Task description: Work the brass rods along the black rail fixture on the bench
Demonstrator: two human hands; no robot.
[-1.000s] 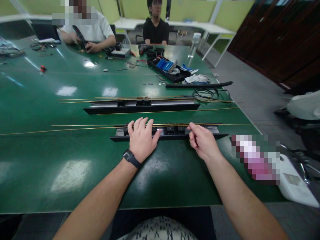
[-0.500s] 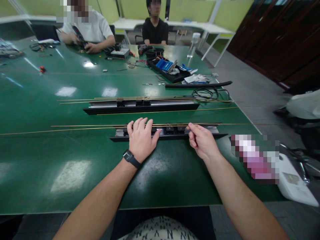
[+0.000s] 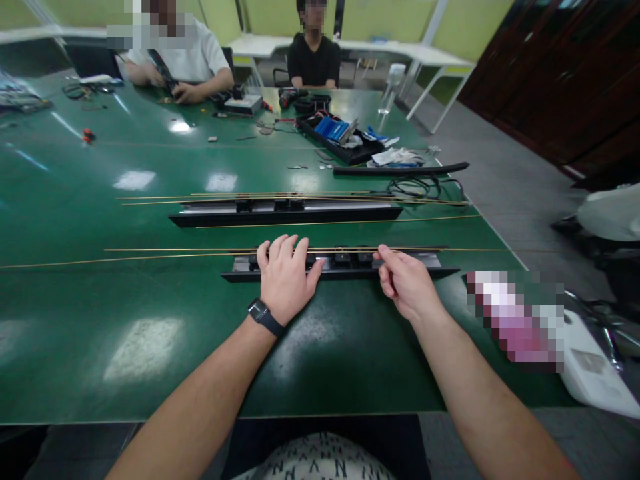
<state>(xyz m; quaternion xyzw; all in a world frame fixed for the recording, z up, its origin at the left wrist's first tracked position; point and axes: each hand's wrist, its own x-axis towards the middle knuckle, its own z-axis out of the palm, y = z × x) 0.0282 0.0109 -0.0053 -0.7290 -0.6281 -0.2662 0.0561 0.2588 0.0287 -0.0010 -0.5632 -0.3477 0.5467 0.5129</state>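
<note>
The left hand (image 3: 286, 281) lies, fingers apart, over a long black-and-silver bar (image 3: 345, 275); the right hand (image 3: 407, 283) pinches a thin gold rod (image 3: 325, 250).

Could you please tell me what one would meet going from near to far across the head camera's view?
Wristwatch → nearer black channel → farther black channel → long black strip → black tray → seated person in a black shirt.

Overhead glare in pale patches, edges stretched, blurry.
</note>
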